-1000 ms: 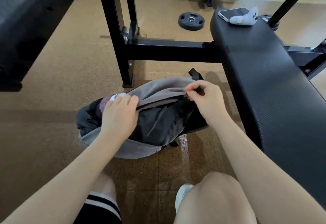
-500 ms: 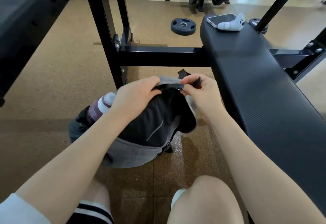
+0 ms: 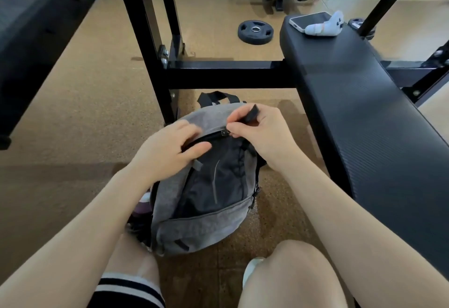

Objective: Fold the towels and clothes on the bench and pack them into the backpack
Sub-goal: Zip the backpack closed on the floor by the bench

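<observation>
Backpack [image 3: 206,186] sits on the floor in the lower middle of the frame, just left of the black padded desk [image 3: 364,118] and between the person's knees. Its grey-and-black front panel faces up toward the camera. Its long axis runs from the bottom of the frame toward the top, leaning a little to the right, with the carry loop and top end pointing toward the upper middle of the frame and the base toward the knees.

Of the two hands, the right hand [image 3: 264,135] pinches a black pull tab between thumb and forefinger at the top of the zip. The left hand [image 3: 167,152] lies on the upper left of the bag, fingers only loosely bent, pressing the fabric beside the zip; it does not look to be gripping anything.

The zip could snag if lining or packed cloth sits in its track, and a hard tug on the tab might then jam it. The bag may tip or slide if the left hand lets go of its hold on the fabric. No towels or clothes show on the desk, only a phone [image 3: 308,21] and a white object [image 3: 325,27] at its far end.
</observation>
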